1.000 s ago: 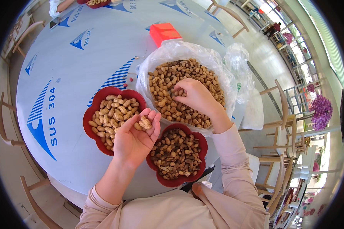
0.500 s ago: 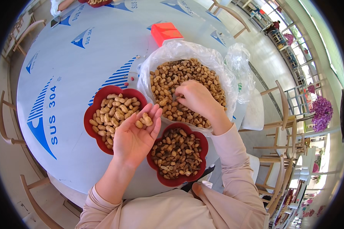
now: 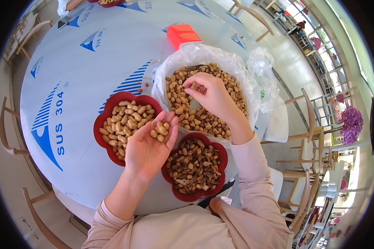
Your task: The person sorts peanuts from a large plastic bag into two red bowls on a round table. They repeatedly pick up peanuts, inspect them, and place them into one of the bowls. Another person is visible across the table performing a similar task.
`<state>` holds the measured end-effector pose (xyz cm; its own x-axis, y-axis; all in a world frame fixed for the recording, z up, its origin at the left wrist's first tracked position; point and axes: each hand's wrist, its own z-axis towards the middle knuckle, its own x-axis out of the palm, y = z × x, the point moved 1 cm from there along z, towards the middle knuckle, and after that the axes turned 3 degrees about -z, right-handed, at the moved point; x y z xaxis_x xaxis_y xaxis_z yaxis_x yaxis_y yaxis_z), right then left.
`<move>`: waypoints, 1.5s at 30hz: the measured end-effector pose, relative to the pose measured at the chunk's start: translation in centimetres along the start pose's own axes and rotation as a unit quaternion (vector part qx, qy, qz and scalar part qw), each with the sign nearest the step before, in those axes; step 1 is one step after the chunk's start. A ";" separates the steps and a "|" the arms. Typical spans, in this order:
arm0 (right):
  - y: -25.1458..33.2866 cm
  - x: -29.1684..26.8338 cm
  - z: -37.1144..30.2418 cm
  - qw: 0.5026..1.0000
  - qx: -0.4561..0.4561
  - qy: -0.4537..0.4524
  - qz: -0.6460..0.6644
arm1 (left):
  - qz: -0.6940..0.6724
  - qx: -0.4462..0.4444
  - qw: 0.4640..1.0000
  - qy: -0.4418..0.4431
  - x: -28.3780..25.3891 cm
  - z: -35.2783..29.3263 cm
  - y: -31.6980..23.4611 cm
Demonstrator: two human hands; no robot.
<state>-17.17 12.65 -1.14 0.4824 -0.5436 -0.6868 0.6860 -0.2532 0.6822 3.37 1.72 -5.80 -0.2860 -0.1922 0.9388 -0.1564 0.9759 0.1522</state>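
Note:
My left hand (image 3: 147, 141) is palm up with its fingers loosely cupped, and several unshelled peanuts (image 3: 159, 132) rest on it near the fingers. It hovers between two red flower-shaped bowls. The left bowl (image 3: 99, 132) holds light tan peanuts; the nearer bowl (image 3: 223, 162) holds darker, browner ones. Over a clear plastic bag (image 3: 164, 74) full of peanuts (image 3: 220, 122), my right hand (image 3: 209, 92) has thumb and fingers drawn together in a pinch. What lies between those fingertips is hard to see.
A blue-grey round table (image 3: 83, 79) with printed marks carries everything. Behind the bag stands a red box (image 3: 182, 35), and crumpled clear plastic (image 3: 259, 70) lies to its right. Another person's arm (image 3: 72, 5) shows at the far left. Wooden chairs (image 3: 309, 112) stand around.
My right hand has lifted slightly and moved away from me over the bag, its fingers pinched. More peanuts now lie in my left palm, which has hardly moved.

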 end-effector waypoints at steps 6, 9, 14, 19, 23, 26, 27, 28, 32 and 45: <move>-3.3 2.6 -0.6 0.993 0.014 0.073 -0.097 | -0.028 -0.003 0.999 0.016 0.2 0.0 -0.1; -2.6 2.1 -0.5 0.994 0.036 0.046 -0.090 | -0.017 0.003 1.000 0.017 0.3 0.0 -0.2; 0.8 1.0 -1.0 0.996 0.029 0.064 0.051 | 0.010 0.012 1.000 0.002 0.5 -0.1 -0.1; 2.6 0.7 -1.1 0.990 -0.034 0.068 0.118 | 0.000 0.013 1.000 0.006 0.2 -0.1 -0.2; -0.1 0.9 -1.5 0.984 -0.091 0.149 -0.036 | -0.031 0.027 0.999 -0.012 0.5 0.0 -0.4; -1.4 1.9 -2.0 0.984 -0.077 0.143 -0.072 | -0.055 0.018 0.998 0.005 0.4 0.0 -0.6; -1.4 2.1 -2.0 0.985 -0.085 0.119 -0.092 | -0.060 0.017 0.998 0.010 0.4 0.0 -0.7; -1.5 1.4 -2.2 0.985 -0.005 0.150 -0.083 | -0.057 0.019 0.998 0.002 0.5 0.0 -0.6; -1.9 0.5 -2.6 0.961 0.158 0.112 0.196 | -0.059 0.018 0.998 -0.004 0.7 -0.1 -0.6; 0.7 -0.3 -4.3 0.943 0.019 0.067 0.327 | 0.009 -0.005 1.000 0.020 0.7 -0.1 0.0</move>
<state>-14.47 16.01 -1.52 0.8609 -0.4888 -0.1409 0.1997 0.0699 0.9774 3.27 1.62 -5.12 -0.2503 -0.1699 0.9531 -0.1418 0.9803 0.1375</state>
